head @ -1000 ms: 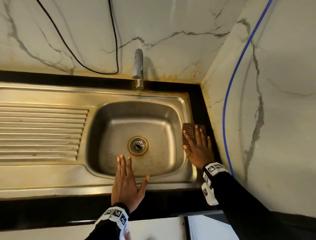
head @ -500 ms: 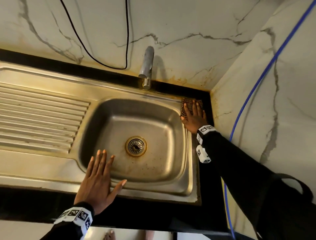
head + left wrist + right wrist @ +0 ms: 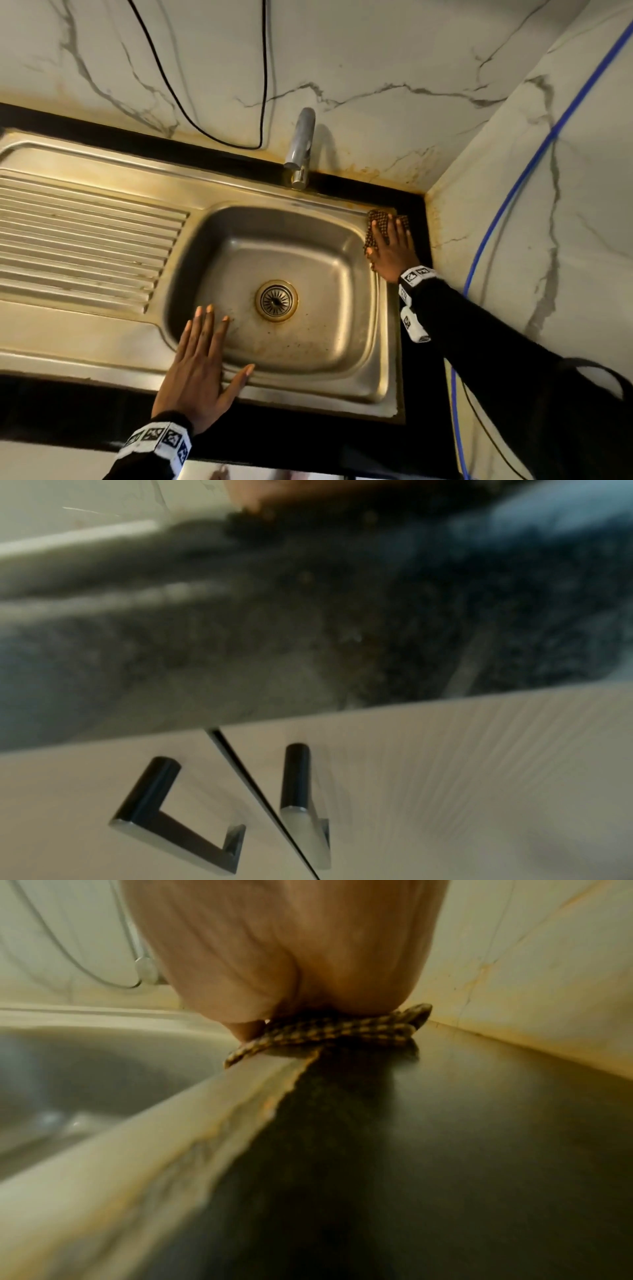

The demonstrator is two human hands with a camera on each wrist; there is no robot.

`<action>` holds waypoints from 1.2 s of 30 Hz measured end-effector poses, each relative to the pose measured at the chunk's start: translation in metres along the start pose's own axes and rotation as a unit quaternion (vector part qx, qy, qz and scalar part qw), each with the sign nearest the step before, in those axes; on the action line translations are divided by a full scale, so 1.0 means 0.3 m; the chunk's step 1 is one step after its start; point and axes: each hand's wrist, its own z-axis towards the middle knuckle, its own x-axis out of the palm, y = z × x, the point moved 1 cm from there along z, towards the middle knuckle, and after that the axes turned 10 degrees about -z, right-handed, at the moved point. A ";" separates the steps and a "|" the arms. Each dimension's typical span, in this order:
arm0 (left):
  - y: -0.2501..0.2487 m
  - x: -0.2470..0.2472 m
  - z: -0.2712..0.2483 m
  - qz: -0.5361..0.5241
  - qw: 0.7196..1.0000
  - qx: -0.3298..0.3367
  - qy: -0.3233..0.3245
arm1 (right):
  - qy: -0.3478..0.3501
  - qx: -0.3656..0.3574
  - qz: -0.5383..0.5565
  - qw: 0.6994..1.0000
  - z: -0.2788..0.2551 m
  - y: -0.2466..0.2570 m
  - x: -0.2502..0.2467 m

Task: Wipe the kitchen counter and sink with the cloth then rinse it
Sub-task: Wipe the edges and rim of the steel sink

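Right hand (image 3: 392,250) flat, hiding most of cloth (image 3: 376,219); left hand (image 3: 198,370) spread.

Right hand (image 3: 390,248) hides most of the cloth (image 3: 376,222)

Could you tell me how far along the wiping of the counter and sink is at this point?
Nothing reads as finished. In hand: the right hand presses the checked cloth flat on the sink's rim and the black counter at the far right corner, while the left hand rests on the near rim. Left: brown staining marks the basin, and the tap is dry, so no rinse yet.
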 end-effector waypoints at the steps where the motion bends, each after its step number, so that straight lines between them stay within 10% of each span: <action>1: 0.004 -0.002 0.002 0.000 1.000 0.002 -0.003 | -0.016 -0.014 -0.007 1.000 -0.034 0.003 0.009; 5: 0.009 0.004 0.001 -0.005 1.000 0.008 0.002 | -0.060 -0.069 -0.062 0.994 -0.199 0.009 0.076; 14: 0.023 0.022 0.000 -0.037 0.999 0.010 -0.023 | -0.061 -0.172 -0.131 0.974 0.027 0.028 -0.002; 20: 0.021 0.011 -0.002 -0.036 0.999 0.012 -0.012 | -0.047 0.041 0.034 0.997 -0.311 0.020 0.077; 25: 0.027 0.009 0.004 -0.021 1.000 0.008 0.008 | -0.039 0.222 0.160 0.961 -0.528 0.092 0.128; 36: 0.021 0.011 0.010 0.007 1.000 -0.005 0.022 | 0.000 0.207 0.166 0.964 0.150 -0.079 -0.042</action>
